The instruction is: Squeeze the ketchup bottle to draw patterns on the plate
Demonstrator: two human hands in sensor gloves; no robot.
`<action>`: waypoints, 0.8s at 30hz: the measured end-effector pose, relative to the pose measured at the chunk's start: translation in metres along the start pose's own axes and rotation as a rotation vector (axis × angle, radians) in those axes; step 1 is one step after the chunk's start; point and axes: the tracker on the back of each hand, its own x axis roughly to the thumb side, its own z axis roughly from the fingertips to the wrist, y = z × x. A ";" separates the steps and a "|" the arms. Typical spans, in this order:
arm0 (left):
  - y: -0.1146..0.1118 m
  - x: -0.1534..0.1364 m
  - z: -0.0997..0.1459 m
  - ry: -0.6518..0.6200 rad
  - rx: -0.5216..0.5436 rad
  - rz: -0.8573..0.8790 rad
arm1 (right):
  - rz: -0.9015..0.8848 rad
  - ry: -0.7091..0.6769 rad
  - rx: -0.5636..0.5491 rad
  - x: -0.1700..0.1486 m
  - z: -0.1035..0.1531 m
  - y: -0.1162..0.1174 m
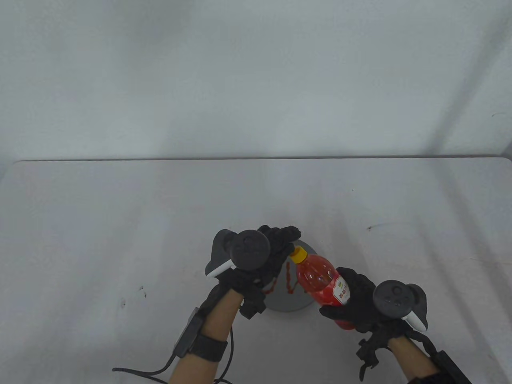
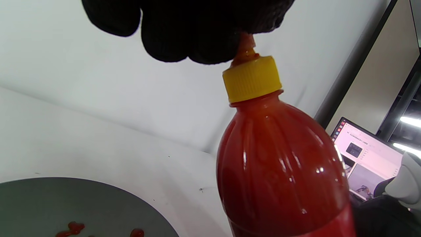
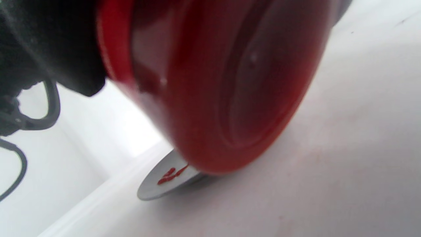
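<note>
Ketchup bottle (image 1: 322, 284) tilted in the lower centre of the table view, over the right edge of a grey plate (image 1: 290, 306) on the worktop (image 1: 120, 224). Right hand (image 1: 356, 300) wrapped round the body. Left hand (image 1: 276, 244) fingertips (image 2: 210, 42) pinching the nozzle above the yellow cap (image 2: 251, 82). Red squiggles (image 1: 289, 282) on the plate.

White table (image 1: 120, 224), rounded far corners, set against a pale wall (image 1: 256, 72). Surface shows a few small dark specks and scuffs, left and right. Grey round plate (image 1: 290, 304) lies flat on it near the front edge, centre. Red ketchup lines (image 1: 289, 282) on the plate. A black cable (image 1: 136, 372) rests on the table at front left.
</note>
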 end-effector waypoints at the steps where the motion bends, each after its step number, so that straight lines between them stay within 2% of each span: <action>1: 0.000 -0.002 0.000 -0.001 -0.001 0.024 | 0.002 0.000 -0.003 0.000 0.000 0.000; 9: -0.001 -0.009 0.001 0.017 0.023 0.170 | 0.009 -0.008 -0.005 0.000 0.000 0.000; 13: -0.003 -0.009 0.001 0.030 0.062 0.155 | 0.018 -0.017 0.003 0.001 0.000 0.002; 18: -0.002 -0.008 0.001 -0.024 0.020 0.115 | 0.011 -0.016 0.005 0.002 0.000 0.001; 24: 0.003 -0.009 0.001 -0.029 -0.005 0.106 | 0.006 -0.011 -0.010 0.001 0.000 0.000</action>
